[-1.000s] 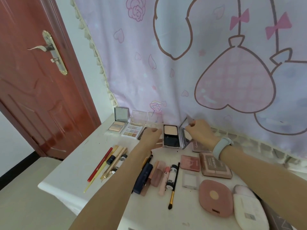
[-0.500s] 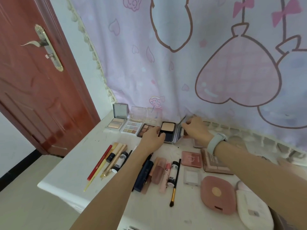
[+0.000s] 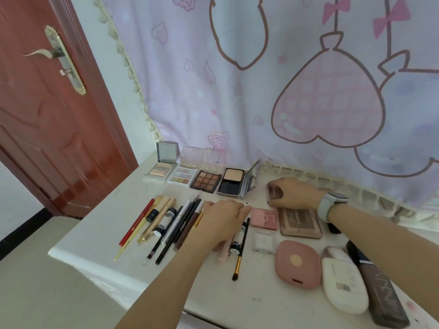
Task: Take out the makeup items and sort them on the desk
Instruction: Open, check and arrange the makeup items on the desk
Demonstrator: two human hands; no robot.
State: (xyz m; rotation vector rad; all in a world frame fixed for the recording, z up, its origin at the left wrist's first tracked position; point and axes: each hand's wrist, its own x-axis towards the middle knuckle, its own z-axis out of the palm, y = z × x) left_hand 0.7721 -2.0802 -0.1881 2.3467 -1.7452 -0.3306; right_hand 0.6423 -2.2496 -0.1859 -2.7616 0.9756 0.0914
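Note:
On the white desk (image 3: 99, 236) the makeup lies in groups. Along the back stand open palettes: a highlighter (image 3: 161, 168), a pastel palette (image 3: 183, 178), a brown palette (image 3: 206, 184) and a black powder compact (image 3: 231, 184). To the right of that row my right hand (image 3: 297, 194) grips a small dark pink compact (image 3: 275, 193), held just above a closed brown palette (image 3: 300, 222). My left hand (image 3: 223, 219) lies palm down, fingers loose, over pink tubes (image 3: 224, 251) in the middle; it hides most of them.
Pencils and liners (image 3: 161, 224) fan out at the left. A brush (image 3: 240, 255), a pink blush (image 3: 264, 218), a white square case (image 3: 263, 241), a round pink compact (image 3: 297, 264), a white tube (image 3: 342, 279) and a brown tube (image 3: 380, 293) lie to the right. A curtain (image 3: 285, 91) hangs behind.
Both hands have left the black powder compact, which now stands open in the row. My right hand moved right and took the small dark pink compact; my left hand drew back onto the tubes.

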